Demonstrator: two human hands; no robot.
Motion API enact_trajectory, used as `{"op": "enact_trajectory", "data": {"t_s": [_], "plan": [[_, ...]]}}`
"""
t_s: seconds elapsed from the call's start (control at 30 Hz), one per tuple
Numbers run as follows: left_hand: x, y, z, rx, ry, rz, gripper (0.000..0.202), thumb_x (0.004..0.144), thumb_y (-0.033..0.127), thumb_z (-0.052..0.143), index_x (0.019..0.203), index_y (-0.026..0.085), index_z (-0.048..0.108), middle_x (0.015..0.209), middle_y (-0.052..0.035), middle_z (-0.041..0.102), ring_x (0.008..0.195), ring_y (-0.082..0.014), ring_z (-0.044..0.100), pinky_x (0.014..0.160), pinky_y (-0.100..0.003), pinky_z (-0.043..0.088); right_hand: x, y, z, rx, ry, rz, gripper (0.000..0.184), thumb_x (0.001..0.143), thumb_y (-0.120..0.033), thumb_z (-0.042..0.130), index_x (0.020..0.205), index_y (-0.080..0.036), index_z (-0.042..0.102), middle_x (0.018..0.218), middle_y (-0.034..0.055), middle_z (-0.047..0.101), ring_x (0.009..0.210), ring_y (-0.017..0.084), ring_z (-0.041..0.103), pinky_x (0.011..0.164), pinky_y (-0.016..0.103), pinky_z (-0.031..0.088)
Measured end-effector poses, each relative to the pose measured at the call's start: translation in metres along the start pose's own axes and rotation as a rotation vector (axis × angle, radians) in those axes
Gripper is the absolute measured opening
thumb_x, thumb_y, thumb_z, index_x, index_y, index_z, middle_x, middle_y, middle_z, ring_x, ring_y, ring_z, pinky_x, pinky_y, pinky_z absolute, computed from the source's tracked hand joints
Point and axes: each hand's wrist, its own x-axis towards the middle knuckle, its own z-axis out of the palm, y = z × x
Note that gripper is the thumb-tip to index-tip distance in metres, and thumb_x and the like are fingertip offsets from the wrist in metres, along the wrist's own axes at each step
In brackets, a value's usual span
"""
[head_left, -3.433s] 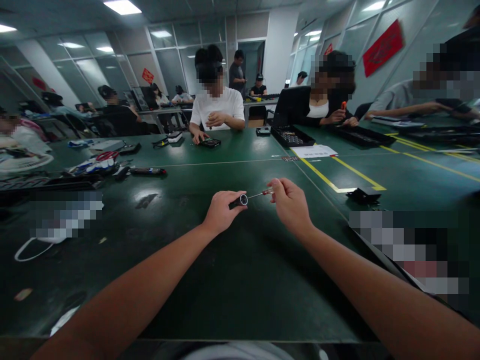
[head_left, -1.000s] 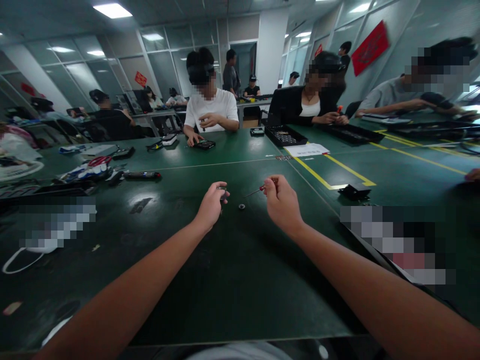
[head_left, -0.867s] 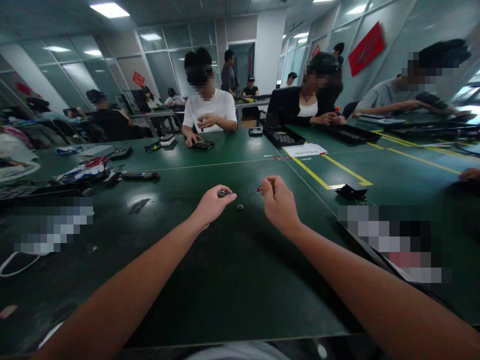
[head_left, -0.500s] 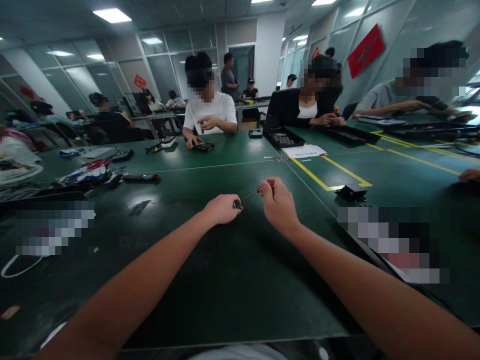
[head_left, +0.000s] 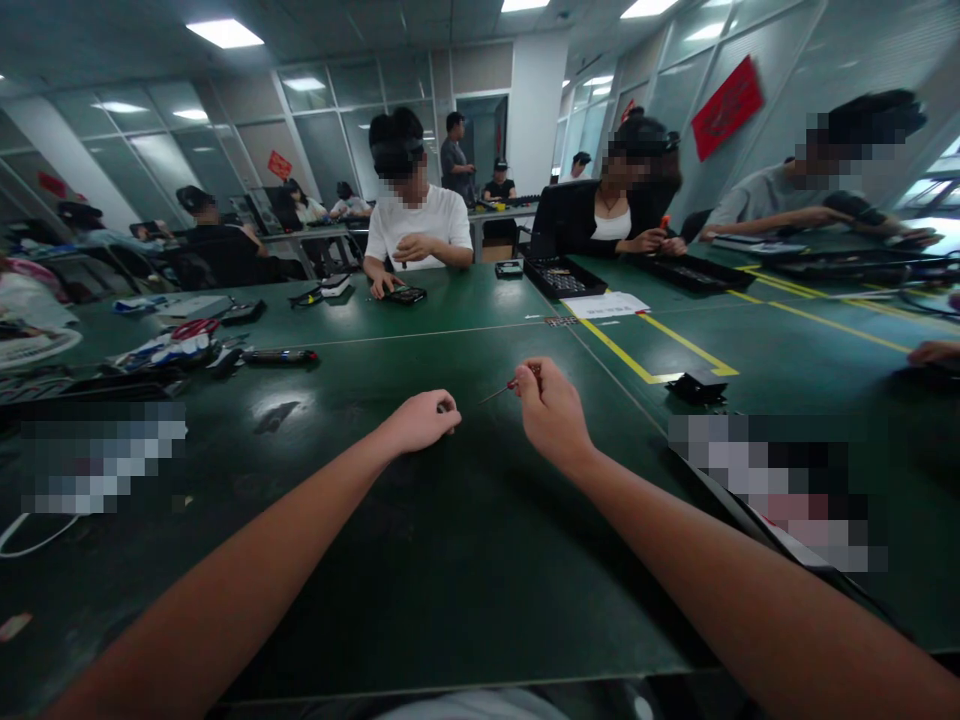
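My right hand [head_left: 553, 412] is closed around the red handle of a screwdriver [head_left: 496, 393], whose thin metal shaft points left and slightly down. To its left, my left hand [head_left: 424, 420] has its fingers curled round a small dark object [head_left: 442, 407], mostly hidden by the fingers, so its kind cannot be made out. A short gap lies between the screwdriver's tip and the left hand. Both hands are low over the green tabletop [head_left: 450, 560].
A black marker-like tube [head_left: 282, 357] and a pile of cables and gloves [head_left: 176, 350] lie to the left. A small black part [head_left: 697, 387] sits to the right, near yellow tape lines. Across the table, black trays [head_left: 564, 277] stand before co-workers [head_left: 416, 225].
My left hand has moved left with the small object, away from the screwdriver tip. The screwdriver in my right hand has shifted slightly left and now stands apart from the left hand.
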Motion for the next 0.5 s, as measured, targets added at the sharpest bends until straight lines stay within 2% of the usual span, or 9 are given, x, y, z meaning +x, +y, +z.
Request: {"op": "enact_trajectory", "data": {"t_s": [0.1,0.17,0.27,0.37,0.5], "plan": [[-0.014,-0.009,-0.011,-0.273,-0.056,-0.063,0.027,0.082,0.032,0.055,0.098,0.017,0.070,0.079,-0.0046,0.067,0.060,-0.0139,0.054,0.056,-0.027,0.037,-0.001,0.001,0.001,0.004,-0.014,0.011,0.027,0.099,-0.043,0.041,0.094,-0.022,0.057,0.080,0.0047,0.067,0.076,0.022,0.064,0.071,0.034,0.042],[-0.027,-0.013,-0.024,-0.432,-0.033,-0.093,0.027,0.081,0.035,0.056,0.090,0.015,0.071,0.079,-0.0046,0.064,0.056,-0.0113,0.049,0.052,-0.025,0.034,-0.001,0.001,0.001,0.000,-0.021,0.024,0.027,0.099,-0.043,0.041,0.094,-0.022,0.057,0.080,0.0049,0.068,0.076,0.023,0.064,0.071,0.035,0.042],[-0.051,-0.020,-0.048,-0.662,0.070,-0.135,0.026,0.077,0.039,0.067,0.087,0.015,0.068,0.078,-0.0022,0.059,0.055,-0.0094,0.047,0.049,-0.022,0.032,-0.001,0.002,0.001,0.003,-0.029,0.035,0.027,0.099,-0.044,0.041,0.094,-0.022,0.058,0.081,0.0053,0.068,0.076,0.023,0.064,0.071,0.035,0.043],[-0.077,-0.035,-0.073,-0.770,0.179,-0.158,0.031,0.070,0.034,0.080,0.090,0.015,0.066,0.074,0.0004,0.054,0.055,-0.0088,0.047,0.048,-0.020,0.036,-0.001,0.003,0.001,0.016,-0.037,0.037,0.028,0.099,-0.045,0.041,0.094,-0.022,0.058,0.081,0.0053,0.068,0.077,0.023,0.064,0.071,0.035,0.043],[-0.110,-0.066,-0.100,-0.922,0.380,-0.211,0.024,0.074,0.025,0.076,0.091,0.012,0.066,0.077,-0.0012,0.055,0.059,-0.0111,0.051,0.050,-0.020,0.044,-0.002,0.003,0.002,0.012,-0.044,0.039,0.029,0.099,-0.045,0.041,0.094,-0.022,0.058,0.080,0.0047,0.068,0.076,0.022,0.063,0.071,0.035,0.043]]}}
